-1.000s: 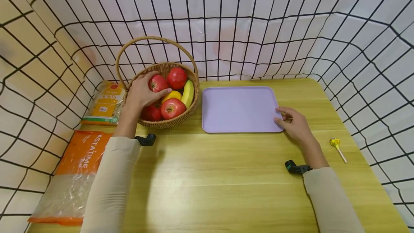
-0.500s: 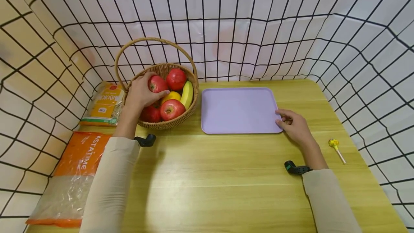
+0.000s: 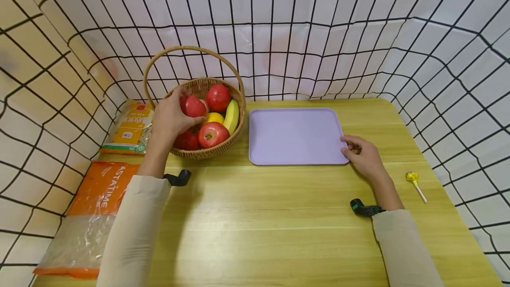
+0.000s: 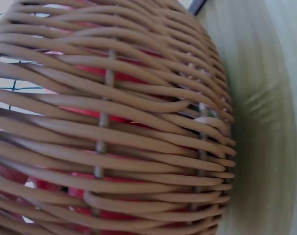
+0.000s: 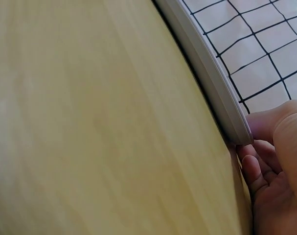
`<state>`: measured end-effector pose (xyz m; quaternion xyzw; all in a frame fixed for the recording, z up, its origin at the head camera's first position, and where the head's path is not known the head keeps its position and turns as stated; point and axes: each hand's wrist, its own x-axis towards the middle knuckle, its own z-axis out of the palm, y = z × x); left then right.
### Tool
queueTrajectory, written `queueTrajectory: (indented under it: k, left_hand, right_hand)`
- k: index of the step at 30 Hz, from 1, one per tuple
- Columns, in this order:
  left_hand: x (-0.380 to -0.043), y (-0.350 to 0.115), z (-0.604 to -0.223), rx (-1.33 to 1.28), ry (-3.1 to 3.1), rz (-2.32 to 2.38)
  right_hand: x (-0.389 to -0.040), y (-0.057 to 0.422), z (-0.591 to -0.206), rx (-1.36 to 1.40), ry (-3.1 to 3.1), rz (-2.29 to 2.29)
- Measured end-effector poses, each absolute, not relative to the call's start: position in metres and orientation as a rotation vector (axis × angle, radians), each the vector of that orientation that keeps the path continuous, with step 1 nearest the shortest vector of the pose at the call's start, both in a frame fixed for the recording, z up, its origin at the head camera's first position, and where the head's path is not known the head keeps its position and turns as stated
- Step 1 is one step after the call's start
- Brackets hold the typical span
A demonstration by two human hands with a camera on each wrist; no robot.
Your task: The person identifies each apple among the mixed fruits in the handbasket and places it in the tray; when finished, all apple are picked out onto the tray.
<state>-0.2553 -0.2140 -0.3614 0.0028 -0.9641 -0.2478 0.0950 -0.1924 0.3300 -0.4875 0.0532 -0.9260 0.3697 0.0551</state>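
Note:
My left hand grips a red apple inside the wicker basket, thumb on its near side. Around it lie a red apple behind, another apple in front, a red fruit partly under the hand, a yellow fruit and a banana. The left wrist view shows only the basket's woven wall, with red fruit through the gaps. My right hand pinches the right edge of a lilac tray. In the right wrist view the thumb touches the tray rim.
A yellow bag lies left of the basket, and an orange and clear bag nearer. A yellow lollipop lies at the right. The basket's tall handle arches over the fruit. Grid-patterned sheeting surrounds the wooden table.
The apple in my left hand has turned and shifted slightly, uncovering another pale red fruit behind it. My right hand and the tray stay where they were.

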Motion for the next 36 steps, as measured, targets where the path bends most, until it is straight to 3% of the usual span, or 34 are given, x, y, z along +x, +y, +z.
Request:
queueTrajectory:
  k: [24,36]
  left_hand:
    - [-0.234,-0.207,-0.365,-0.113,-2.617,-0.958]
    - [-0.218,-0.181,-0.358,-0.235,-2.48,-1.025]
  right_hand:
    - [-0.193,0.33,-0.492,0.131,-2.791,1.132]
    - [-0.193,0.33,-0.493,0.076,-2.789,1.172]
